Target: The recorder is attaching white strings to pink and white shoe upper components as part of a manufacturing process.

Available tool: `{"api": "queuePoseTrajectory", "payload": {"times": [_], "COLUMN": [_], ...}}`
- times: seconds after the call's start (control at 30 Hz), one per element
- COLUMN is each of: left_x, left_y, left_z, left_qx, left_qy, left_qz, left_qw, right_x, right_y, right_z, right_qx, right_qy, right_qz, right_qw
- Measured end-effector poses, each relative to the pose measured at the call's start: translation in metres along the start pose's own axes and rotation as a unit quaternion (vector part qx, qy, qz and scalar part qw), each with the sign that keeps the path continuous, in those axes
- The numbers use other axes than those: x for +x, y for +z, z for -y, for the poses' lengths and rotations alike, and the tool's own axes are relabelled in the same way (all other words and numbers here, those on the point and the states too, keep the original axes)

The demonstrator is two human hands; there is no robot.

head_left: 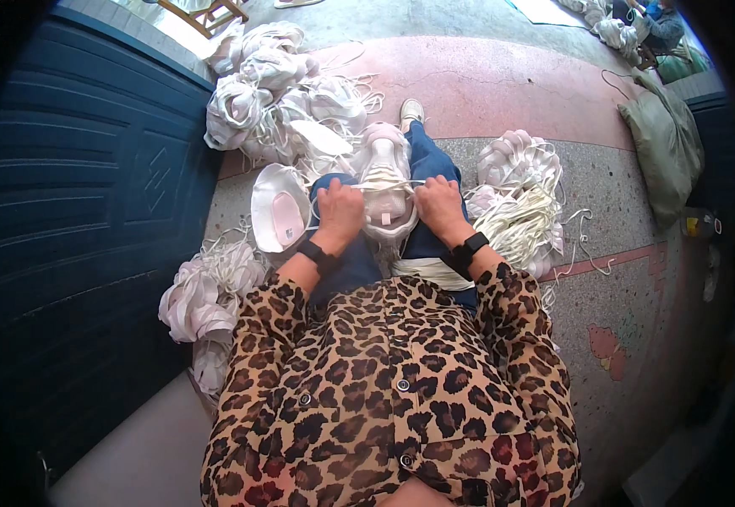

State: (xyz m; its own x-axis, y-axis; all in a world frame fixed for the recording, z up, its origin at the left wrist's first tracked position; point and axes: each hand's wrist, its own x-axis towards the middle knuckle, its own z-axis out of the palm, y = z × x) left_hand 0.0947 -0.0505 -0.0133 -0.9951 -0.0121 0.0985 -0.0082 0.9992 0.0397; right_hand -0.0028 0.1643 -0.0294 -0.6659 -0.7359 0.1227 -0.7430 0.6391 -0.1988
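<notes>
A white and pale pink shoe upper [387, 148] rests in my lap between my thighs, its toe pointing away from me. A cream shoelace [382, 174] crosses its front in several rows. My left hand [340, 208] is closed at the left side of the upper, gripping one end of the lace. On the right, my right hand [441, 205] is closed on the other end. The lace stretches across the upper between both fists. My fingertips are mostly hidden.
Left of my knee lies a white shoe piece with a pink patch [286, 215]. Piles of shoe uppers [270, 101] lie ahead, at left and at right. Loose cream laces [515, 220] lie by my right leg. A blue door [89, 169] stands left; a person [663, 29] sits far right.
</notes>
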Motion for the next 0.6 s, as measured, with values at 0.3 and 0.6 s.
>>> {"api": "queuePoseTrajectory", "payload": {"times": [0.3,0.6], "left_x": [0.011,0.049], "left_y": [-0.018,-0.017], "left_z": [-0.013,-0.007], "left_qx": [0.103,-0.492], "left_qy": [0.218,-0.162], "left_qz": [0.037,-0.001], "left_qw": [0.970,0.856], "right_x": [0.007,0.031], "right_y": [-0.014,-0.015], "right_z": [0.020,0.022], "right_qx": [-0.055,0.314], "right_qy": [-0.116,0.073], "right_qz": [0.043,-0.152], "right_qw": [0.991,0.934]}}
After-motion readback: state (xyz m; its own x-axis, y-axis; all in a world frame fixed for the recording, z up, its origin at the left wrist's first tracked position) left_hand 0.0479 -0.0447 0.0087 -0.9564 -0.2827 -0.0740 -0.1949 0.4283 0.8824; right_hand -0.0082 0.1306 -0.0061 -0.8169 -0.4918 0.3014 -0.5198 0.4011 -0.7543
